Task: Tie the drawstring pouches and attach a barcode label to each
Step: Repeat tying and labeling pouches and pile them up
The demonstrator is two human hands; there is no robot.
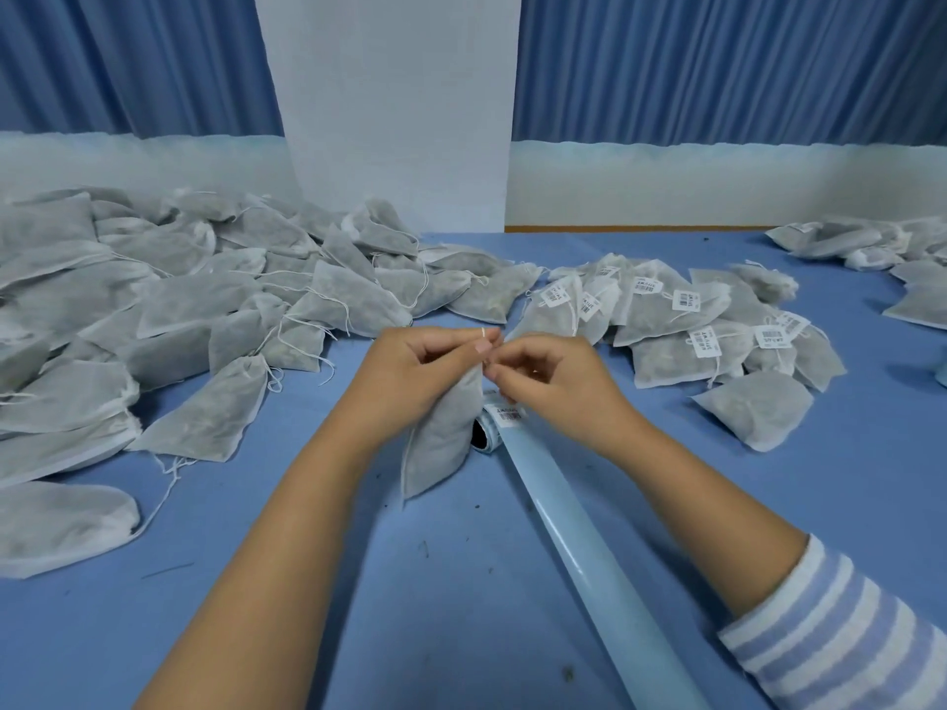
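Pouches without labels (179,310), strings loose, are heaped over the left of a blue table (410,607), and a smaller group of labelled pouches (692,320), each marked with a white barcode sticker, is laid to the right of the hands. One grey mesh pouch (440,443) is held above the middle of the table. It is gripped by its gathered neck in the left hand (425,371), whose fingers are curled round the top. The body hangs down with its lower corner close to the table, though whether it touches cannot be told. A loop of the white drawstring (483,333) is seen round the tip of the left forefinger. The string is pinched between thumb and forefinger of the right hand (553,376), just beside the pouch's mouth. Below the right hand and just beside the held pouch a roll of labels (489,433) lies on the table, with one barcode label (507,413) shown on its top. From the roll a pale backing strip (589,545) is stretched towards the near edge, running between the two forearms. A striped sleeve (830,632) is seen on the right arm near the elbow. Blue curtains (717,69) and a white pillar (389,105) are seen behind the table.
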